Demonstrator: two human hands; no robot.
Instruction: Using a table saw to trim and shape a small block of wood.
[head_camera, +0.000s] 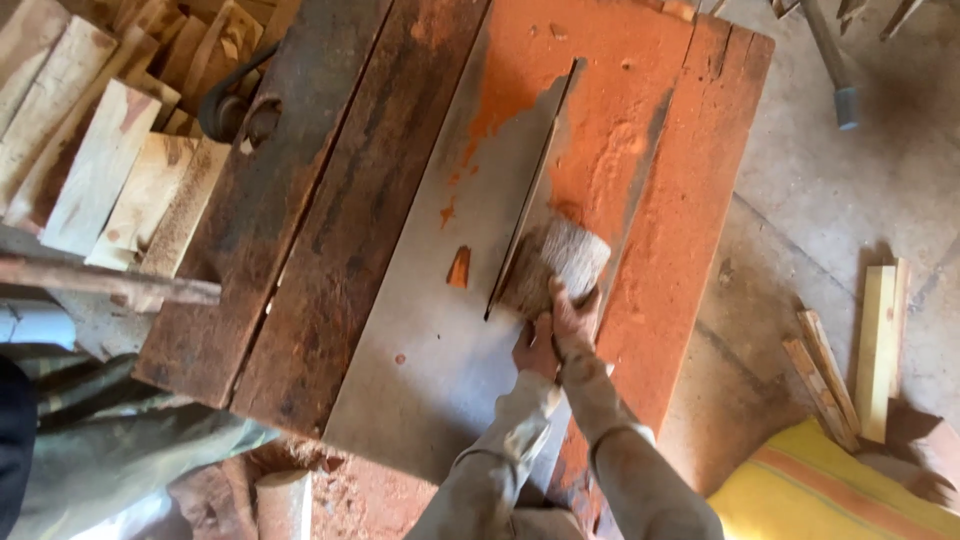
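A short round wooden block (560, 262) with a pale cut end lies on the grey metal plate (430, 340) of a saw table, right beside the thin saw blade (530, 195). Both my hands press on the near end of the block. My left hand (535, 347) grips its lower left side and my right hand (573, 318) lies over its near right edge. A small orange wood chip (459, 268) rests on the plate left of the blade. Orange sawdust (610, 150) covers the table right of the blade.
Dark worn planks (320, 200) form the table's left part. Cut pale wood pieces (100, 150) are stacked at upper left. Loose wood strips (850, 360) lie on the concrete floor at right, next to a yellow sack (830, 490). A hammer (835, 70) lies at upper right.
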